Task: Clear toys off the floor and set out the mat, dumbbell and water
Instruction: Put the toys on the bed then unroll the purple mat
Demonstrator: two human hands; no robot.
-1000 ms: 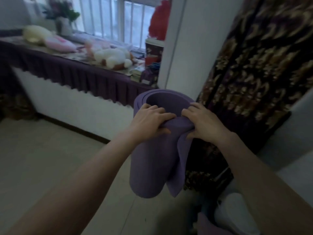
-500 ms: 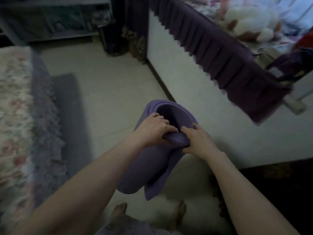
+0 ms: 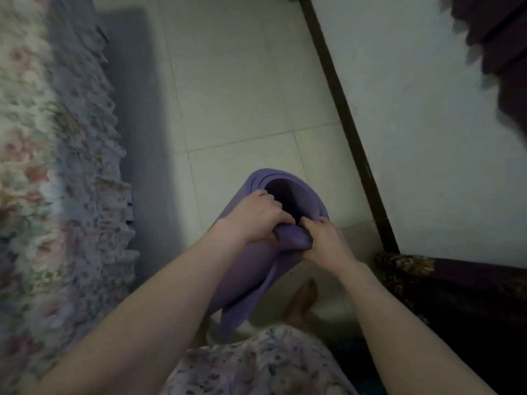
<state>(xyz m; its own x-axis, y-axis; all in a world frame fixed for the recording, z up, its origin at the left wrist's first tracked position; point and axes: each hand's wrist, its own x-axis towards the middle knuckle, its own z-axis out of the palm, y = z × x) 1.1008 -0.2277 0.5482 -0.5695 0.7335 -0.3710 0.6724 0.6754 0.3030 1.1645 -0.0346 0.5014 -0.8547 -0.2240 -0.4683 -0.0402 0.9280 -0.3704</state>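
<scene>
A rolled purple exercise mat [image 3: 251,269] hangs upright in front of me above the pale tiled floor [image 3: 242,95]. Its open top end faces the camera and its loose outer flap trails down at the lower right. My left hand [image 3: 256,216] grips the near rim of the roll from the left. My right hand [image 3: 325,242] grips the folded flap edge at the rim from the right. Both hands touch each other over the rim. No dumbbell, water or toys are in view.
A bed with a floral cover and frilled purple-grey skirt [image 3: 57,181] fills the left side. A white wall with a dark skirting strip [image 3: 350,132] runs along the right. Dark patterned curtain fabric [image 3: 456,295] pools at the lower right. My bare foot [image 3: 302,300] stands under the mat.
The view has swung from the window ledge and curtain down to the floor between bed and wall. Both hands keep the same grip on the mat's top rim.
</scene>
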